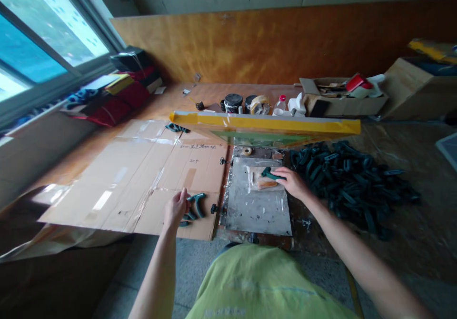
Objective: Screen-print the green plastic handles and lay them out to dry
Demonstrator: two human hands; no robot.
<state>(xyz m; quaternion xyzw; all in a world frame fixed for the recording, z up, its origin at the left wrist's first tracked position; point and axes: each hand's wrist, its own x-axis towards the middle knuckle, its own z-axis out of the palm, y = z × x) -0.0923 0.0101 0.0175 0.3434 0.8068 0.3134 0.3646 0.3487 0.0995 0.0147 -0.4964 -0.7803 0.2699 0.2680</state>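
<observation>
My left hand (175, 208) is over the cardboard sheet's near right corner, its fingers pinching the end of a dark green T-shaped plastic piece (198, 202). A few similar pieces (186, 220) lie right beside and below it on the cardboard (143, 176). On the other side, my right hand (292, 183) grips another green T-shaped piece (270, 173) by its stem. That piece is at a film-wrapped block (257, 184) on the grey metal plate (259, 214); whether it touches the block I cannot tell.
A screen frame with yellow tape (264, 123) is raised behind the plate. At right lies a large heap of dark green pieces (353, 181). Farther back stand black-lidded tubs (233, 103), a red-capped bottle (281, 104) and an open carton (342, 101). Black knobs (214, 208) stick out left of the plate.
</observation>
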